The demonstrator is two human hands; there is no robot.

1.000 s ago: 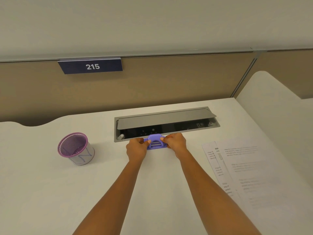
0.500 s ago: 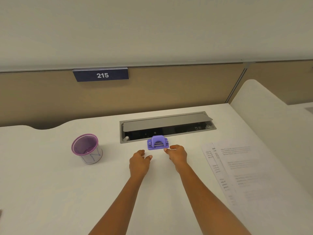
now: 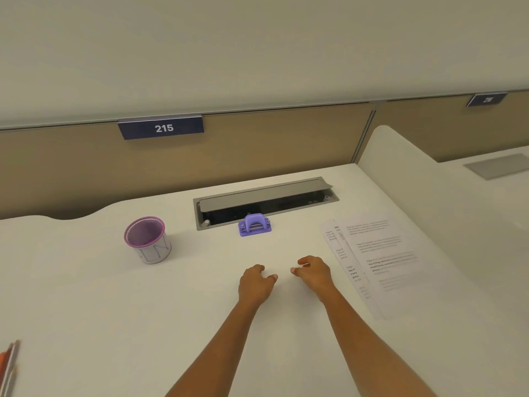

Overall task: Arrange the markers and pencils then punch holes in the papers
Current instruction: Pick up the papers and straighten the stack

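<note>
A purple hole punch (image 3: 254,224) stands on the white desk (image 3: 200,296), just in front of the cable tray. Printed papers (image 3: 378,259) lie stacked at the right. A purple mesh cup (image 3: 147,239) stands at the left; I see nothing inside it. Pencils and markers (image 3: 8,365) poke in at the lower left edge. My left hand (image 3: 254,283) and my right hand (image 3: 313,272) hover side by side over the desk, well short of the punch, fingers loosely curled and holding nothing.
A grey cable tray (image 3: 266,202) with its lid raised is set into the desk behind the punch. A tan partition with a sign reading 215 (image 3: 161,128) closes the back. A white divider (image 3: 400,156) bounds the right side.
Both hands let go of the hole punch and drew back toward me. The punch stays by the cable tray. The view shifted, bringing the pencils into sight at lower left.
</note>
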